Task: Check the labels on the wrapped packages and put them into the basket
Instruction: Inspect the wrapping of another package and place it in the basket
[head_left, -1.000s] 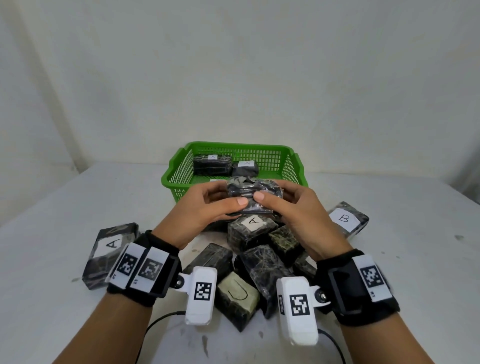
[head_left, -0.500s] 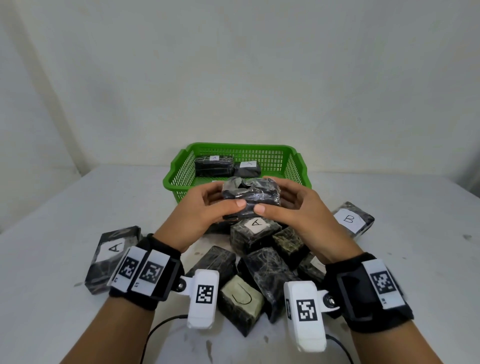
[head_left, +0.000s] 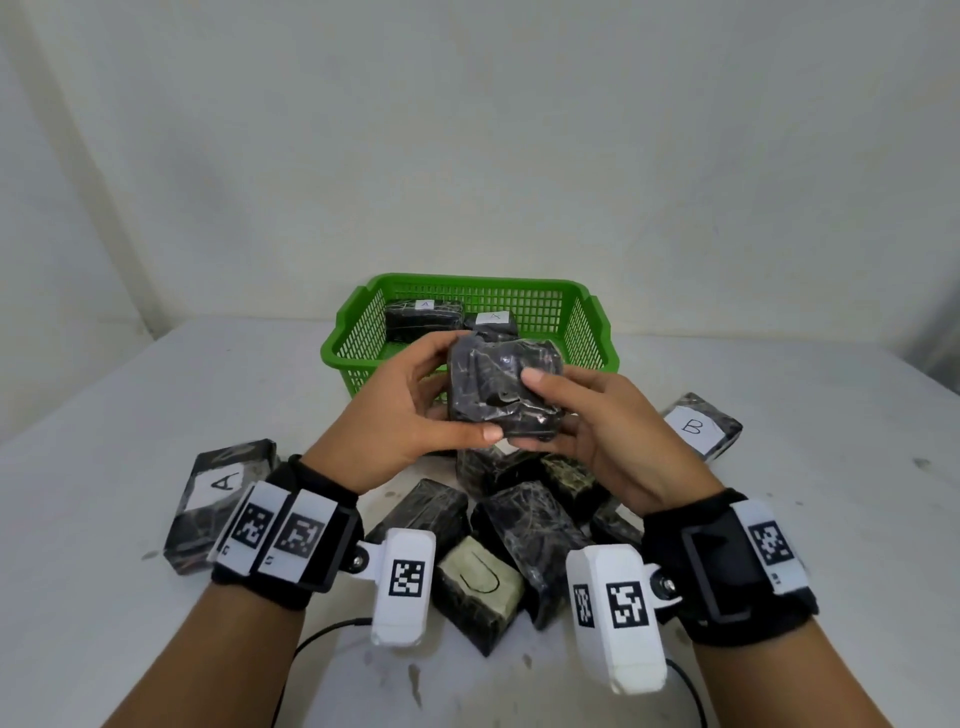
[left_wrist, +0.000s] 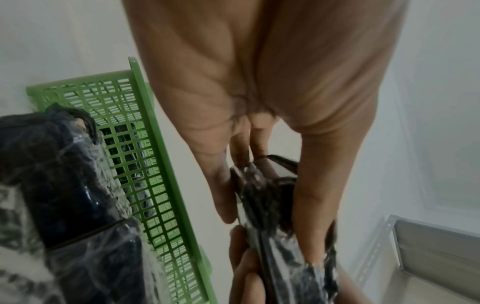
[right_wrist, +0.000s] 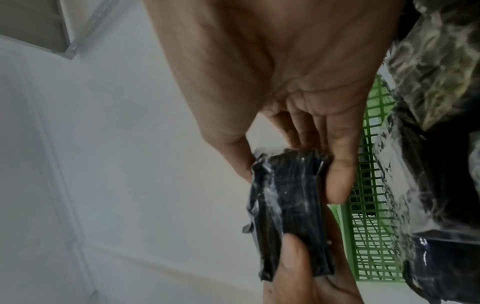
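Note:
Both hands hold one dark plastic-wrapped package (head_left: 501, 389) up in front of the green basket (head_left: 587, 332). My left hand (head_left: 415, 410) grips its left side, thumb under the lower edge. My right hand (head_left: 587, 421) grips the right side, thumb on its front face. No label shows on the face turned toward me. In the left wrist view the package (left_wrist: 272, 205) sits between thumb and fingers; in the right wrist view the package (right_wrist: 288, 205) is pinched the same way. Two packages marked A (head_left: 423, 318) (head_left: 491, 325) lie in the basket.
A pile of several wrapped packages (head_left: 524, 525) lies on the white table below my hands, one marked U (head_left: 478, 582). A package marked A (head_left: 221, 499) lies at the left, one marked B (head_left: 698, 426) at the right. A black cable (head_left: 322, 639) runs near the front edge.
The package has been lifted and tipped upright, its broad wrinkled face now turned toward me. Both hands rose with it and shifted their grip around its sides.

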